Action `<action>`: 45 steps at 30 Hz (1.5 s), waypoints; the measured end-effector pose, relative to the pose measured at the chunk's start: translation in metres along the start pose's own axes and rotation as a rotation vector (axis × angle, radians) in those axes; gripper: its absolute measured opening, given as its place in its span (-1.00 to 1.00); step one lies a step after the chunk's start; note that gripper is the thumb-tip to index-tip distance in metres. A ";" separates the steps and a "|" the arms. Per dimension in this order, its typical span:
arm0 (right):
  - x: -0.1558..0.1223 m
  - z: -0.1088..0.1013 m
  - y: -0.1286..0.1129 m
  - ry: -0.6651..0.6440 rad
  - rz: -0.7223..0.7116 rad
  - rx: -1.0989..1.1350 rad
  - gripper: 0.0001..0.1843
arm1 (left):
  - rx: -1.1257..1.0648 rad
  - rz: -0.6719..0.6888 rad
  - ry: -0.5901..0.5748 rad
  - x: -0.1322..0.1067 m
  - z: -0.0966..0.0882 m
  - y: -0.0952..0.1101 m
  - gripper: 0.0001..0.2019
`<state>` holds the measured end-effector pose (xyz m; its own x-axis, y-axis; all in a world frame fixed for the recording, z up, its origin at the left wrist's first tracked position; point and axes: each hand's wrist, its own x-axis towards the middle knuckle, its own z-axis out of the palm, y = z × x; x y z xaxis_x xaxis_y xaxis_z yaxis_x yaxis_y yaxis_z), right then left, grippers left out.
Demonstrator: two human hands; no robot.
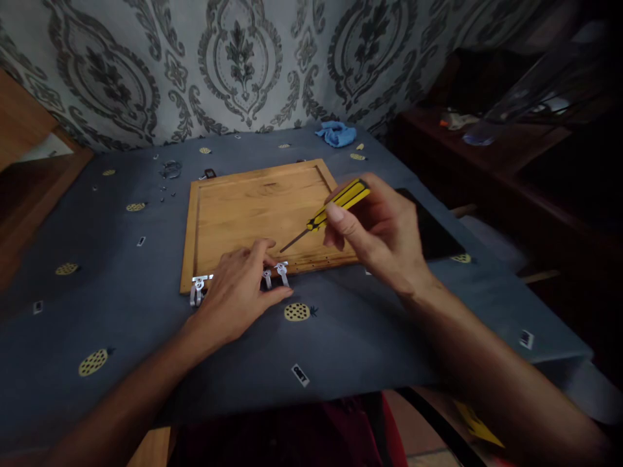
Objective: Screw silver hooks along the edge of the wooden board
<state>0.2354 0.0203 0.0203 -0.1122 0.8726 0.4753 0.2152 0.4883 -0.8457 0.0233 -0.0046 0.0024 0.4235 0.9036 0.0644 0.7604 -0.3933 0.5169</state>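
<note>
In my right hand (384, 233) is a screwdriver (341, 204) with a yellow and black handle, gripped between thumb and fingers. Its thin shaft slants down to the left, the tip just above a metal hook (282, 274). A wooden board (253, 201) with a raised frame lies on the table, and several such hooks line its near edge. Spread over this edge, my left hand (238, 285) has its thumb and forefinger apart on either side of the hooks, partly hiding them. Another hook (197, 292) shows at the board's left corner.
A blue cloth (337, 133) lies at the back of the table, which has a dark blue pineapple-print cover (146, 324). Small metal bits (168, 193) and a clear coiled item (170, 168) are left of the board. A dark flat panel (433, 227) lies right.
</note>
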 end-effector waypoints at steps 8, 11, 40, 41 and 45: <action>-0.013 0.002 0.004 -0.108 0.006 -0.113 -0.72 | 0.028 -0.009 0.004 0.000 0.002 0.000 -0.41; -0.013 0.002 0.007 -0.132 0.010 -0.111 -0.71 | 0.028 -0.009 0.005 0.000 0.002 -0.001 -0.40; 0.001 0.022 0.004 -0.185 -0.254 -0.237 -0.63 | -0.005 0.021 0.010 0.001 0.001 0.000 -0.54; 0.001 0.023 0.004 -0.180 -0.259 -0.230 -0.63 | -0.003 0.024 0.011 0.000 0.001 0.000 -0.54; 0.001 0.026 0.004 -0.158 -0.279 -0.254 -0.62 | 0.015 0.022 0.028 0.000 0.002 0.000 -0.54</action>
<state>0.2113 0.0232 0.0116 -0.3434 0.7072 0.6180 0.3857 0.7062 -0.5937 0.0243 -0.0044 0.0003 0.4267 0.8988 0.1001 0.7583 -0.4159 0.5020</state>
